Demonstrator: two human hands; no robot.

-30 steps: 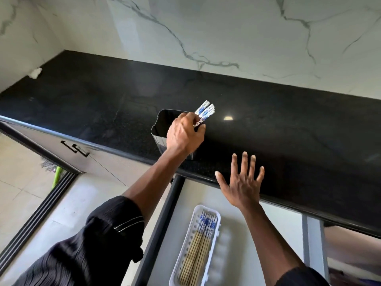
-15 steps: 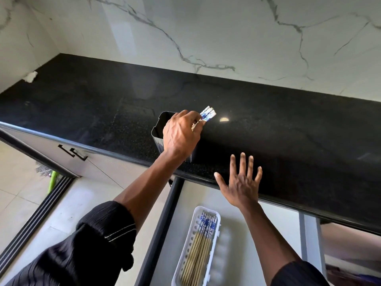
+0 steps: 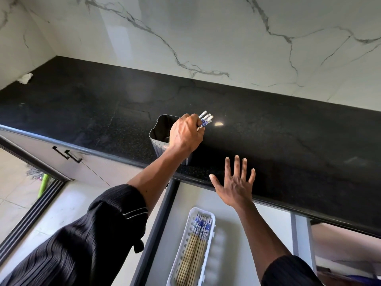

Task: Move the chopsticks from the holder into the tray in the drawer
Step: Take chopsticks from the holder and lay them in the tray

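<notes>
A dark grey holder (image 3: 159, 129) stands near the front edge of the black counter (image 3: 288, 137). My left hand (image 3: 185, 135) is closed around a bunch of chopsticks (image 3: 206, 119) with blue-and-white tops, above the holder's right side; their lower ends are hidden by the hand. My right hand (image 3: 237, 184) hovers open with fingers spread over the counter's front edge, holding nothing. Below, in the open drawer (image 3: 268, 219), a white tray (image 3: 210, 240) holds several more chopsticks (image 3: 195, 242) lying lengthwise.
A white marble wall (image 3: 206, 38) backs the counter. A crumpled white scrap (image 3: 25, 78) lies at the far left of the counter. Closed cabinet fronts with black handles (image 3: 67, 154) are at the left. A green stick (image 3: 43, 185) stands on the tiled floor.
My left hand stays on the chopsticks at the holder and the bunch's tops show slightly differently. The right hand has barely moved. The camera shifted a little.
</notes>
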